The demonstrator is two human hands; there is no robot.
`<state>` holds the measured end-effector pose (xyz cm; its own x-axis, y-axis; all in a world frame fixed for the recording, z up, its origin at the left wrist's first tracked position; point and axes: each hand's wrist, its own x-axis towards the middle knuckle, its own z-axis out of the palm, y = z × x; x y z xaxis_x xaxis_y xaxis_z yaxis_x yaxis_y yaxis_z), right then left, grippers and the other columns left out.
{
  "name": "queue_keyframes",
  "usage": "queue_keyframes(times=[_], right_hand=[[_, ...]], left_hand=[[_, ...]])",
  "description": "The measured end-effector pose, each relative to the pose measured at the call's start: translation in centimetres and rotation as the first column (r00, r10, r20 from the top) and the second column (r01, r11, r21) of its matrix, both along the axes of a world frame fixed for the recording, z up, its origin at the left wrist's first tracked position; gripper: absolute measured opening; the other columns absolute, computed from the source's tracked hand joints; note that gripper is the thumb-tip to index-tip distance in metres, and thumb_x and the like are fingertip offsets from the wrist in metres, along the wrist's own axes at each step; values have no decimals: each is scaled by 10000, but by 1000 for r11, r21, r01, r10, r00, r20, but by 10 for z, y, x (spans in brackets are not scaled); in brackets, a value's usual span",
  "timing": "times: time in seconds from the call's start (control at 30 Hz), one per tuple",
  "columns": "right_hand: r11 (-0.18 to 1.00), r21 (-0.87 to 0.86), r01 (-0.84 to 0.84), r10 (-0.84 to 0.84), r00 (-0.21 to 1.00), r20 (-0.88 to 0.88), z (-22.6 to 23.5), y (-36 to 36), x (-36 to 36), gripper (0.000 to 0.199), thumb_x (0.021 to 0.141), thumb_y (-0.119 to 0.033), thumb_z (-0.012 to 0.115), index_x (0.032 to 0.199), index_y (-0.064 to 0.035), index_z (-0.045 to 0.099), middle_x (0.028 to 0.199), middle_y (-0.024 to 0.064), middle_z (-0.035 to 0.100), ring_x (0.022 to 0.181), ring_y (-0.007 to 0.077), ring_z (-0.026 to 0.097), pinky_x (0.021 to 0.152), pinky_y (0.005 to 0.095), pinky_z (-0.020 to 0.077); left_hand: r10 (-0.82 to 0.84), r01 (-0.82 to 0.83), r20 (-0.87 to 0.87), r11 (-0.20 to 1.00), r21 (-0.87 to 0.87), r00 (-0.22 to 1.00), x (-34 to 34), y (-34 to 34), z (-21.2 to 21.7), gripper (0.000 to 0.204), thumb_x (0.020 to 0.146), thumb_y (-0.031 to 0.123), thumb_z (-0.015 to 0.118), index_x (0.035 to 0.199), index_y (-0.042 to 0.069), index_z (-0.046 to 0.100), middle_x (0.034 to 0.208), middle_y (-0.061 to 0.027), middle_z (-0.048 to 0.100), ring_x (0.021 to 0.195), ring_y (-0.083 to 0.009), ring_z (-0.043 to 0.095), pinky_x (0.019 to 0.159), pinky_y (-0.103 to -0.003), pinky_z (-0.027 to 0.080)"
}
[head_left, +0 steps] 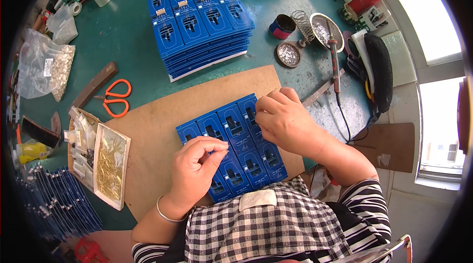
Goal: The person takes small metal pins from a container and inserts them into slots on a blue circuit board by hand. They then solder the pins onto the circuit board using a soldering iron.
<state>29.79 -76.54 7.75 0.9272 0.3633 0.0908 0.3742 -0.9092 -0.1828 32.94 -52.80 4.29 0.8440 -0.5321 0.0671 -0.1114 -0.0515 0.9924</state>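
Mid-step, fitting small parts into the blue circuit panel point(231, 140), which lies on the brown board point(162, 125) at the near edge of the bench point(128, 31). My left hand point(194, 169) pinches something tiny between thumb and forefinger over the panel's near-left part; too small to identify. My right hand point(283, 120) is curled, fingertips pressed on the panel's far-right corner, steadying it. Next move likely needs lining the piece up precisely with a slot.

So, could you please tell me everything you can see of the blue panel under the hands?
The blue panel is a flat, glossy sheet of circuit boards, two rows with dark cut-outs and white markings. It lies tilted on a brown board, near the person's apron. The right hand rests on its upper edge; the left hand pinches something tiny over it.
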Motion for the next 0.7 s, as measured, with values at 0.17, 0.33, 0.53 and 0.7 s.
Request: queue_keyframes(times=[0.17, 0.33, 0.53, 0.7], right_hand=[[984, -161, -77, 90, 994, 69, 6, 7, -2, 36, 708, -143, 609, 712, -110, 623, 826, 19, 514, 869, 193, 520, 878, 354, 400], [986, -154, -58, 85, 982, 170, 1, 3, -14, 104, 709, -134, 601, 805, -105, 630, 845, 5, 550, 822, 179, 547, 865, 365, 402], [997, -83, 4, 25, 940, 340, -25, 1, -41, 275, 733, -127, 642, 1005, -100, 672, 932, 0, 621, 817, 176, 572, 844, 384, 396], [987, -4, 159, -149, 931, 332, -24, 8, -50, 362, 777, -191, 718, 1121, -92, 667, 999, 24, 640, 854, 217, 577, 842, 388, 398]], left_hand=[[23, -23, 36, 1000, -1, 999, -1, 0, 3, 55, 879, 38, 676, 929, 15, 676, 870, -53, 670, 668, -83, 568, 568, -221, 449], [-12, -24, -407, 996, -85, 913, -1, 6, 8, 90, 915, 112, 661, 953, 31, 669, 860, 1, 645, 623, -26, 493, 543, -178, 404], [-126, -84, -680, 960, -268, 722, -18, 19, 6, 100, 920, 114, 654, 990, 43, 650, 871, 12, 640, 599, -7, 457, 522, -155, 378], [-177, -192, -775, 913, -359, 606, -37, 32, 3, 85, 928, 114, 641, 978, 47, 638, 837, 0, 617, 550, -9, 455, 443, -146, 341]])
